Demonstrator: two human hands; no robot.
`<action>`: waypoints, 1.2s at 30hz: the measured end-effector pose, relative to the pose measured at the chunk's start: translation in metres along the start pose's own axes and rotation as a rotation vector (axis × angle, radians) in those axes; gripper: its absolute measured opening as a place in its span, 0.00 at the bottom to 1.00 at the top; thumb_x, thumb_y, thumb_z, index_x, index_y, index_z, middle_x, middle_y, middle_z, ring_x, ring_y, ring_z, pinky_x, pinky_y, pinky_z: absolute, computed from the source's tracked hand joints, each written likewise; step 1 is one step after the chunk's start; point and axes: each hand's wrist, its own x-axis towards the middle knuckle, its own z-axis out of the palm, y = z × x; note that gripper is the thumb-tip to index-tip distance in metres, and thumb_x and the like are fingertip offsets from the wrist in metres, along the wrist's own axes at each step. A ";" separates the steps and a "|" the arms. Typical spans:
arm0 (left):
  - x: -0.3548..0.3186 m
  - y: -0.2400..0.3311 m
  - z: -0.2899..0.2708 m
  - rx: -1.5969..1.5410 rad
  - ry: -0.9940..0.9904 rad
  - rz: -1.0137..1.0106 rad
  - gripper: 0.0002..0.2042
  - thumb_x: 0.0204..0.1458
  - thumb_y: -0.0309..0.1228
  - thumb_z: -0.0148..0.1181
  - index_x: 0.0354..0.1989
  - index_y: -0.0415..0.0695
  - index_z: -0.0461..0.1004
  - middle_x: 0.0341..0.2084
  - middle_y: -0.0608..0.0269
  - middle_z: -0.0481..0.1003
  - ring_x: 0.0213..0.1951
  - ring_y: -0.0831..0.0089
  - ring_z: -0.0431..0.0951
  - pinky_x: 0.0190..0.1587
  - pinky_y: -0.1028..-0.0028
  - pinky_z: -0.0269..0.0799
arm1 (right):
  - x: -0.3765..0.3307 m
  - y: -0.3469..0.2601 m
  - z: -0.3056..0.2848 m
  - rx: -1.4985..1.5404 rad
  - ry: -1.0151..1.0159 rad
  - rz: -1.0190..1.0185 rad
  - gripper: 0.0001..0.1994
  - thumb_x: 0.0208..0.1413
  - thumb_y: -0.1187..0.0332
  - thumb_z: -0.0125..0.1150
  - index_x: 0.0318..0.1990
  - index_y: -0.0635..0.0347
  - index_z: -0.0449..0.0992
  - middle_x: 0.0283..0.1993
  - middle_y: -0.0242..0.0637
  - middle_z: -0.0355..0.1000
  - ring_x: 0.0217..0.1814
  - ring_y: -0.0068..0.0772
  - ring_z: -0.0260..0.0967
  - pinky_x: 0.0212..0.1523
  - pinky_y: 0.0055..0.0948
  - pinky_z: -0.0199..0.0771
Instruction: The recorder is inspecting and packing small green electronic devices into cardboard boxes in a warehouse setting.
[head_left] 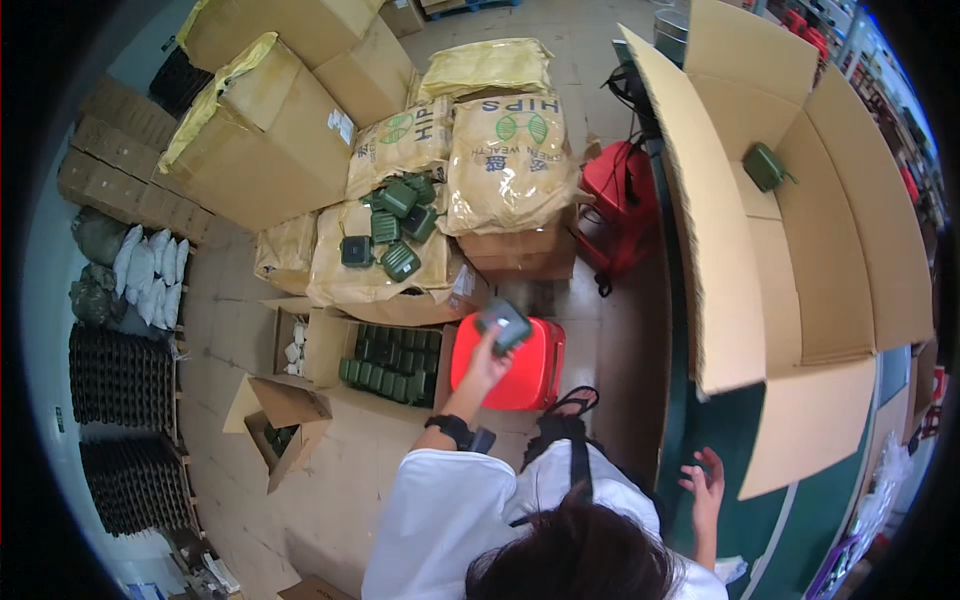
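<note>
My left hand (484,362) is closed round a small dark green case (507,325), slightly blurred, above a red stool (546,372). Just left of the stool, an open carton (322,345) holds rows of similar green cases (392,368). My right hand (706,482) holds nothing; its fingers are apart and half bent, beside the edge of a green-topped bench (690,425). On that bench stands a tall open carton (725,230) with its flaps spread. One green case (765,167) with a strap lies inside it, at the far end.
More green cases (400,222) lie loose on yellowish sacks (510,165) ahead. A smaller open carton (290,400) sits on the floor at left. Large cartons (270,130), stacked black trays (120,375) and white bags (150,265) stand further left. A red chair (615,205) is beside the bench.
</note>
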 end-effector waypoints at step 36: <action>-0.168 0.166 0.592 1.462 -1.177 1.297 0.16 0.48 0.39 0.53 0.42 0.42 0.69 0.32 0.67 0.72 0.32 0.82 0.68 0.36 0.84 0.60 | 0.031 0.014 0.014 -0.108 0.100 0.252 0.22 0.50 0.62 0.54 0.49 0.67 0.64 0.44 0.42 0.68 0.45 0.32 0.66 0.46 0.30 0.65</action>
